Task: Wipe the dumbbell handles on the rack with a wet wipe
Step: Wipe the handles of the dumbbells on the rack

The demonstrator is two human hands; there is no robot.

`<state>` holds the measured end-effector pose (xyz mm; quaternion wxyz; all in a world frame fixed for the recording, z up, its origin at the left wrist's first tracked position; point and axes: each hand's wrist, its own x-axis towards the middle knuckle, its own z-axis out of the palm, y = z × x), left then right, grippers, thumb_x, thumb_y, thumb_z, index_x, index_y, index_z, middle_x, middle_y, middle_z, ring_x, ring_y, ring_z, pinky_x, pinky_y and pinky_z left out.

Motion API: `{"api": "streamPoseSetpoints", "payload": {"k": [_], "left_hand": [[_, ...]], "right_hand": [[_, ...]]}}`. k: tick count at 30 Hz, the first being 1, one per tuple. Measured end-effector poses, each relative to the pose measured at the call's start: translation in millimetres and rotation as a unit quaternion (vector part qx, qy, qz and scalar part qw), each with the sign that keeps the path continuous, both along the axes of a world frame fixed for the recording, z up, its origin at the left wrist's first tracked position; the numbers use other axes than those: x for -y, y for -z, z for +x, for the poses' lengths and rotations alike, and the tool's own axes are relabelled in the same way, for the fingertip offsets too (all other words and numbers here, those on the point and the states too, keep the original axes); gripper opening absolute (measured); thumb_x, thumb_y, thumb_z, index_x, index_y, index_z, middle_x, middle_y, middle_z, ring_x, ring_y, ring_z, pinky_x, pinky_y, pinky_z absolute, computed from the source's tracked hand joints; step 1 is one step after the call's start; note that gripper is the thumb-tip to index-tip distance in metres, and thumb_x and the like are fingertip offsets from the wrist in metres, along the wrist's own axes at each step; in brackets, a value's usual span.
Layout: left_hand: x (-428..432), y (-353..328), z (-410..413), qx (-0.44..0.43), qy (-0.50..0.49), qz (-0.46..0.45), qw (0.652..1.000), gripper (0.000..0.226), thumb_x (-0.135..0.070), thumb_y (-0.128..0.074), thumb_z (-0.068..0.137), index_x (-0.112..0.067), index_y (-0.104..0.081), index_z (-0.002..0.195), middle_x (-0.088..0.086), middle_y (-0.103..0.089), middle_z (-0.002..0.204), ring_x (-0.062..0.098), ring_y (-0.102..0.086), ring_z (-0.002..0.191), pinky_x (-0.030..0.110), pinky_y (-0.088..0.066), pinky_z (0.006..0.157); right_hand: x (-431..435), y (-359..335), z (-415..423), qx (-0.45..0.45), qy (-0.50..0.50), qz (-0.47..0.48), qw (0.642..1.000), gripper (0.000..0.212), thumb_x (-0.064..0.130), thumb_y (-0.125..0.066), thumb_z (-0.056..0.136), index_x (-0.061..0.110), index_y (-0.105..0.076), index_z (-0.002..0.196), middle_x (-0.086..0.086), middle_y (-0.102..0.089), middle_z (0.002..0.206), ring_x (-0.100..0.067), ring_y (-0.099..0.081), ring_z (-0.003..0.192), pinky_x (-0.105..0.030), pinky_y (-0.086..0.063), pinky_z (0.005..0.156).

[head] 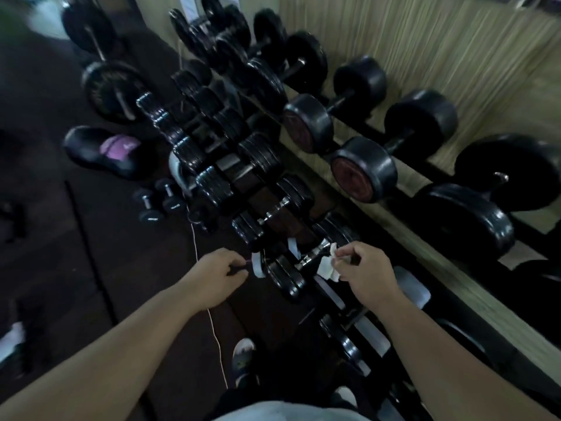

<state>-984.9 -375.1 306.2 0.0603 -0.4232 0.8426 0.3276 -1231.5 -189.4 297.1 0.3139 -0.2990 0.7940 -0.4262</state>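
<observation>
Now right hand (362, 270) on wet wipe (328, 265)

The room is dim, with a dark rubber floor (91, 238) filling the left half of the frame. A pale, vertically streaked wall (440, 41) runs along the upper right. On the floor at left lie loaded barbells (109, 89), a black pad (91, 153) with a purple patch, and small loose dumbbells (158, 205).
</observation>
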Motion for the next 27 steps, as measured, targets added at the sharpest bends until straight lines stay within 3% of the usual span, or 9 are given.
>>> {"api": "streamPoseSetpoints", "payload": {"k": [3,11,18,27], "left_hand": [[-4.3,-17.2,14.7,0.000,-0.024,-0.001,1.000,0.022,-0.034,-0.066,0.099,-0.023,-0.070,0.119,-0.017,-0.061,0.103,0.003,-0.062,0.095,0.019,-0.051,0.086],[13.7,-19.8,26.2,-0.066,-0.075,0.039,0.994,0.024,-0.037,-0.065,0.100,-0.027,-0.069,0.121,-0.016,-0.064,0.117,0.005,-0.062,0.107,0.022,-0.049,0.091],[95.6,-2.3,53.5,-0.062,-0.035,0.063,0.995,0.017,-0.037,-0.064,0.100,-0.031,-0.069,0.116,-0.019,-0.064,0.110,-0.001,-0.061,0.098,0.015,-0.046,0.077],[213.6,15.4,65.0,-0.011,0.102,0.081,0.991,0.018,-0.039,-0.062,0.101,-0.031,-0.070,0.115,-0.019,-0.063,0.109,-0.002,-0.060,0.096,0.014,-0.046,0.077]], "right_hand": [[-8.3,-12.7,-0.6,0.007,-0.009,-0.004,1.000,0.008,0.018,-0.077,0.088,0.025,-0.072,0.087,0.001,-0.071,0.086,-0.017,-0.071,0.085,-0.043,-0.062,0.083],[12.1,-26.1,13.6,0.019,-0.012,0.005,1.000,0.006,0.018,-0.076,0.089,0.022,-0.073,0.091,-0.004,-0.072,0.089,-0.021,-0.074,0.083,-0.042,-0.063,0.080],[71.1,-28.2,46.1,0.034,0.070,0.020,0.997,0.006,0.014,-0.075,0.090,0.018,-0.073,0.094,-0.005,-0.072,0.095,-0.015,-0.073,0.084,-0.034,-0.064,0.078],[141.9,-20.7,112.5,0.059,0.176,0.037,0.982,0.008,0.015,-0.076,0.088,0.020,-0.074,0.094,-0.006,-0.073,0.090,-0.025,-0.074,0.085,-0.044,-0.063,0.081]]}}
